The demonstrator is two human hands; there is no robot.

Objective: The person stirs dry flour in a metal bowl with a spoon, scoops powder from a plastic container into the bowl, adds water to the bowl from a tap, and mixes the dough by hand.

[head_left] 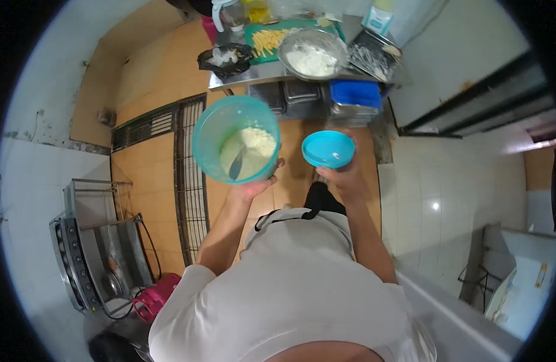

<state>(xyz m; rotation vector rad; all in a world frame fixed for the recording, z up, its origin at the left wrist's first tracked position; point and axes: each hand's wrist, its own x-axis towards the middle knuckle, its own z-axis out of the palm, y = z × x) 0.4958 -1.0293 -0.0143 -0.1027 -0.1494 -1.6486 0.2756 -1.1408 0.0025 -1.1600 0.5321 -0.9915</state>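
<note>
My left hand is wrapped round the lower right side of a large translucent teal container. Inside it lie pale powder and a grey utensil that leans against the wall. To the right, my right hand holds a small bright blue bowl by its rim and side. The bowl shows a small pale spot inside. The container and the bowl are apart, both held in front of my body.
Ahead is a metal table with a metal bowl of white flour, a green board with cut pale strips, a black bag and a dark floury tray. Stacked containers sit below. A pink gas cylinder stands lower left.
</note>
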